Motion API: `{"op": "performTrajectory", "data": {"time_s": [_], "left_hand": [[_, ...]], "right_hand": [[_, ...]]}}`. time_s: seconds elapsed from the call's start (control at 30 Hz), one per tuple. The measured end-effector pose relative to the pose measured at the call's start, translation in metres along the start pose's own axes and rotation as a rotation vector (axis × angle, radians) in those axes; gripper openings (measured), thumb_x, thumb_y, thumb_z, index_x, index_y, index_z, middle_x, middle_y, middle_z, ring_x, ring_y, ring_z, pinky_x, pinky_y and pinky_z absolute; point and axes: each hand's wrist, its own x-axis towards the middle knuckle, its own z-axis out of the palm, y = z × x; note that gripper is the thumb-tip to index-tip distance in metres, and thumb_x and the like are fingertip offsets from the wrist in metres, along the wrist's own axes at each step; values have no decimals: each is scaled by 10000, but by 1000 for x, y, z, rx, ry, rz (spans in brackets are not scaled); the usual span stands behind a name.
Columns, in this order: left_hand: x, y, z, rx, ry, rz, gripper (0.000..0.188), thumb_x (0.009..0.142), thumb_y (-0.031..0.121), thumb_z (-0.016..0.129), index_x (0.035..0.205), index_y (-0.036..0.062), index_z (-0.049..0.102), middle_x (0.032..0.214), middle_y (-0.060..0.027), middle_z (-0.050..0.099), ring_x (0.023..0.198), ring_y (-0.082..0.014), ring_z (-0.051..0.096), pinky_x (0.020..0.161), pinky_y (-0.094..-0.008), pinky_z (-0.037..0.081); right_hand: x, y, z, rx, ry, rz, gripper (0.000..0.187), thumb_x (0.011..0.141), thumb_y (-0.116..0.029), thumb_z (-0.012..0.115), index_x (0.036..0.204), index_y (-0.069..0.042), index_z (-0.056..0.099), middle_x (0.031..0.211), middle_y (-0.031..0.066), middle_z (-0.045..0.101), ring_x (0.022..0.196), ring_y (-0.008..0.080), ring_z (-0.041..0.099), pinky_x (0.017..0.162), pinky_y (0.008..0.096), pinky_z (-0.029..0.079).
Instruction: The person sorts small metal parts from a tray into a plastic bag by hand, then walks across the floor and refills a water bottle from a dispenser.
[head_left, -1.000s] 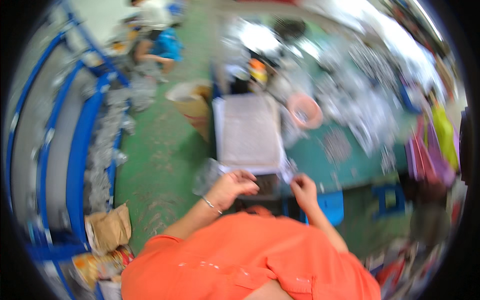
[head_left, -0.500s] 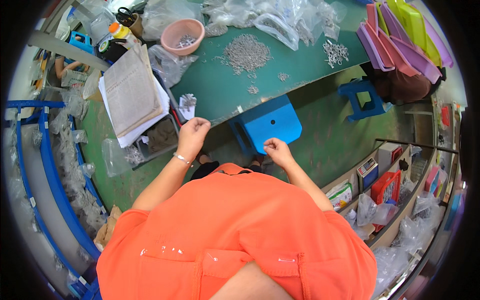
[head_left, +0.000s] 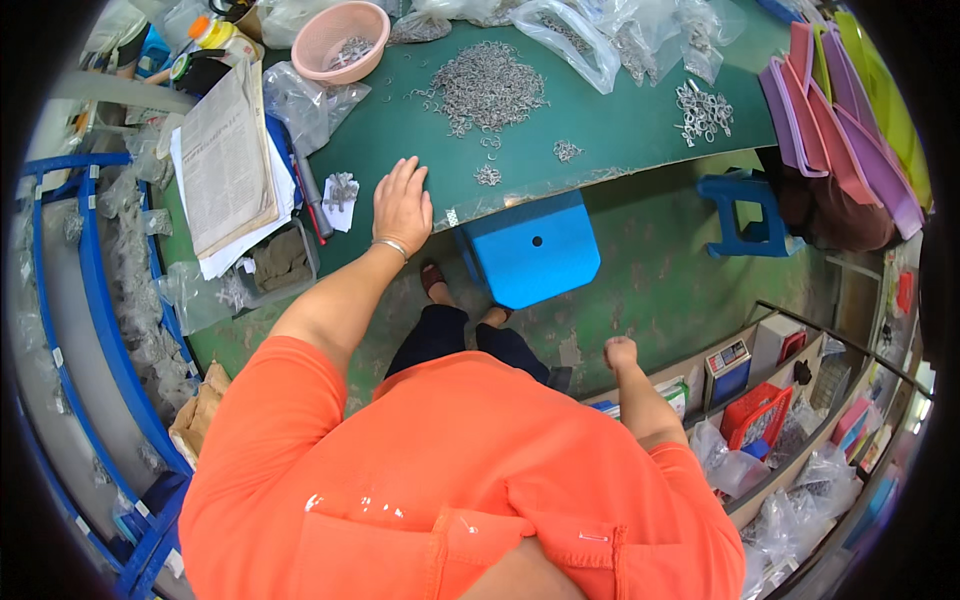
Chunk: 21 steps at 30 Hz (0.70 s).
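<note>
My left hand (head_left: 402, 207) rests at the near edge of the green table (head_left: 425, 140), fingers extended, holding nothing. Beside it lie a small bunch of metal pieces on white paper (head_left: 342, 192) and a red-and-dark pen-like tool (head_left: 314, 205). My right hand (head_left: 620, 352) hangs low beside my body, away from the table, with its fingers curled in; nothing shows in it. On the table are a large pile of small metal hooks or rings (head_left: 488, 88), two little piles of the same, and a cluster of larger metal rings (head_left: 703, 113).
A blue stool (head_left: 540, 250) stands under the table edge, another stool (head_left: 745, 215) farther right. A pink basket (head_left: 308, 62), plastic bags (head_left: 300, 112) and a newspaper (head_left: 230, 165) are at left. Coloured trays (head_left: 795, 110) stack at right. A blue rack (head_left: 90, 300) and shelving with a red basket (head_left: 757, 415) flank me.
My left hand has moved forward and opened out onto the table edge. My right hand has dropped back and to the right, beside my body. The view has shifted slightly.
</note>
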Motion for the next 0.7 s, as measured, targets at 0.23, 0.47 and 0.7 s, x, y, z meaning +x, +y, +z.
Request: {"op": "performTrajectory", "data": {"time_s": [0.23, 0.47, 0.7], "left_hand": [[7, 1, -1, 10, -21, -47, 409, 777, 132, 499, 1175, 46, 468, 1292, -117, 410, 1223, -274, 360, 998, -413, 271], [17, 4, -9, 22, -55, -52, 431, 759, 116, 504, 1182, 51, 455, 1303, -119, 396, 1229, -282, 348, 999, -426, 266], [16, 7, -8, 60, -9, -52, 423, 739, 98, 517, 1157, 55, 469, 1291, -113, 418, 1205, -286, 384, 981, -433, 295]], "right_hand": [[-24, -100, 107, 126, -266, -143, 104, 775, -79, 568, 856, -16, 577, 716, 72, 601, 548, 136, 570, 443, 254, 429], [-2, -177, 137, -255, -477, -516, 152, 739, -78, 593, 866, 4, 597, 715, 84, 612, 594, 162, 583, 558, 296, 474], [80, -216, 34, -381, -406, -456, 167, 788, -154, 520, 809, -16, 613, 658, 81, 603, 576, 158, 572, 545, 302, 461]]}}
